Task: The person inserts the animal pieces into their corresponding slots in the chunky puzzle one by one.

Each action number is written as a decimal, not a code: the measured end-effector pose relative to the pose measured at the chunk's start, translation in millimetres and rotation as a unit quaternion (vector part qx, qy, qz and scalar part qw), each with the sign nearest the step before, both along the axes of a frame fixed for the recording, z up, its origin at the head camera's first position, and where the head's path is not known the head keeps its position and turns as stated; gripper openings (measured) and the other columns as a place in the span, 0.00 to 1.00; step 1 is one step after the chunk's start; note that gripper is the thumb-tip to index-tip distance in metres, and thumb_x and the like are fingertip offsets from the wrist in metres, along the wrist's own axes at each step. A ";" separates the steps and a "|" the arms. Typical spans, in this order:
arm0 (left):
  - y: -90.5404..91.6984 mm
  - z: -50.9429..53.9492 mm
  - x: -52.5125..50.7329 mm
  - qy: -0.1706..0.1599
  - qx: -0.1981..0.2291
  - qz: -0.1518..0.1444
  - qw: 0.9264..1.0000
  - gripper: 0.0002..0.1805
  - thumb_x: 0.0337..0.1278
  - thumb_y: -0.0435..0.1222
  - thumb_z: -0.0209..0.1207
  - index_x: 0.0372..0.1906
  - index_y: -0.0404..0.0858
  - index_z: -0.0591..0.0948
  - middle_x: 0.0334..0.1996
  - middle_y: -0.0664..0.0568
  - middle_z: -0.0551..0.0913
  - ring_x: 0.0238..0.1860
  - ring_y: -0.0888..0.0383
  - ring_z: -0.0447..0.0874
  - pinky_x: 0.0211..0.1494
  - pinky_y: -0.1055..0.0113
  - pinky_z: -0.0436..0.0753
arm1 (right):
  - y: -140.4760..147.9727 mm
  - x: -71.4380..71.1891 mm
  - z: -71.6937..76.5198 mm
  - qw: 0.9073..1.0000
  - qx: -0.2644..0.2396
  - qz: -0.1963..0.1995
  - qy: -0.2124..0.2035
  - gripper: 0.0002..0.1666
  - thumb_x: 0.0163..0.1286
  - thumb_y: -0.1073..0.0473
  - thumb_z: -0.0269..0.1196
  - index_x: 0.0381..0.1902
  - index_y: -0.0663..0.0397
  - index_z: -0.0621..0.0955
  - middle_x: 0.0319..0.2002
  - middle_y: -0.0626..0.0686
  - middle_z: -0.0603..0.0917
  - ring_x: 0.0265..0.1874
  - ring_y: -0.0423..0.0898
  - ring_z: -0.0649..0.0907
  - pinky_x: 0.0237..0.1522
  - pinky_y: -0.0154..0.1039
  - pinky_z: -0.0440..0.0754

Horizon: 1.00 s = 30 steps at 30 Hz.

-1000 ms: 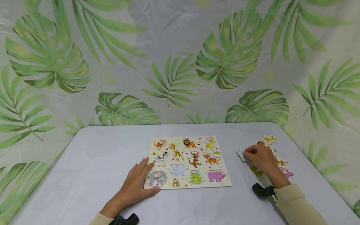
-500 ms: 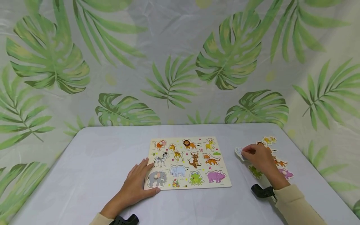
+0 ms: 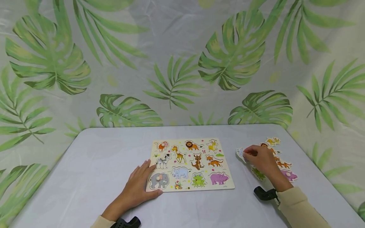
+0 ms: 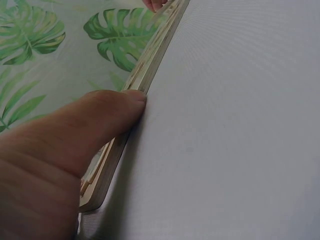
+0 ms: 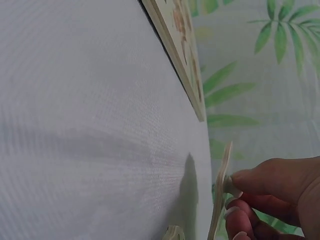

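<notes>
Left hand (image 3: 139, 185), fingers extended, is rested on the near-left corner of the board (image 3: 186, 161). Right of the board, a pale blue piece (image 3: 240, 154) is pinched by its knob (image 5: 231, 186) in the right hand (image 3: 262, 160), off the worktop (image 3: 99, 167); long axis apparently slanted far-left to near-right, facing hidden. Best held level, board steadied.

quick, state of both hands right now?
Left hand: open, touching the left edge of the puzzle board.
Right hand: closed, pinching a puzzle piece by its knob.
</notes>
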<state>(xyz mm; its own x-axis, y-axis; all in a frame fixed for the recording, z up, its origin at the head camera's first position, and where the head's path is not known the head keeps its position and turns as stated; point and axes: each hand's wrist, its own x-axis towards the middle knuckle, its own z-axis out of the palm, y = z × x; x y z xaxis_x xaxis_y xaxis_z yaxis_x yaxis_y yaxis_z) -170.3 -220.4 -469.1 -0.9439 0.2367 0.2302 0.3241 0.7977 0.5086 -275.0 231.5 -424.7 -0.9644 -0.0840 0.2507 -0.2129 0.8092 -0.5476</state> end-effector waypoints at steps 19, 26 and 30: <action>0.3 0.8 0.2 -0.005 -0.001 0.001 1.000 0.52 0.40 0.63 0.67 0.69 0.38 0.67 0.73 0.40 0.56 0.74 0.43 0.50 0.74 0.46 0.47 | -6.3 0.5 -2.5 1.000 -0.006 0.017 0.024 0.07 0.63 0.60 0.67 0.37 0.58 0.86 0.28 0.51 0.85 0.25 0.44 0.79 0.22 0.36 0.77; 0.4 0.5 -0.2 0.001 -0.003 -0.001 1.000 0.52 0.40 0.63 0.67 0.69 0.38 0.67 0.73 0.39 0.57 0.74 0.44 0.50 0.74 0.46 0.47 | -10.0 3.3 -0.5 0.999 -0.007 0.026 0.029 0.07 0.63 0.61 0.67 0.38 0.58 0.86 0.29 0.52 0.86 0.27 0.45 0.81 0.22 0.36 0.77; 0.3 -0.2 -0.1 0.002 -0.001 -0.003 1.000 0.52 0.40 0.63 0.67 0.69 0.37 0.67 0.73 0.39 0.57 0.74 0.44 0.50 0.74 0.46 0.47 | -10.7 4.3 -1.0 0.999 -0.006 0.034 0.024 0.08 0.63 0.61 0.66 0.40 0.57 0.86 0.31 0.52 0.86 0.28 0.44 0.81 0.23 0.36 0.78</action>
<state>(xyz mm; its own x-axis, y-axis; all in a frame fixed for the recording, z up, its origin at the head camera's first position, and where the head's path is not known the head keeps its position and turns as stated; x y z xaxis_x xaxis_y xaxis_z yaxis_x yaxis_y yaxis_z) -170.4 -220.0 -469.3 -0.9416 0.2422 0.2338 0.3306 0.7966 0.5062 -270.7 220.8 -425.7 -0.9437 -0.1450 0.2972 -0.2925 0.7854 -0.5455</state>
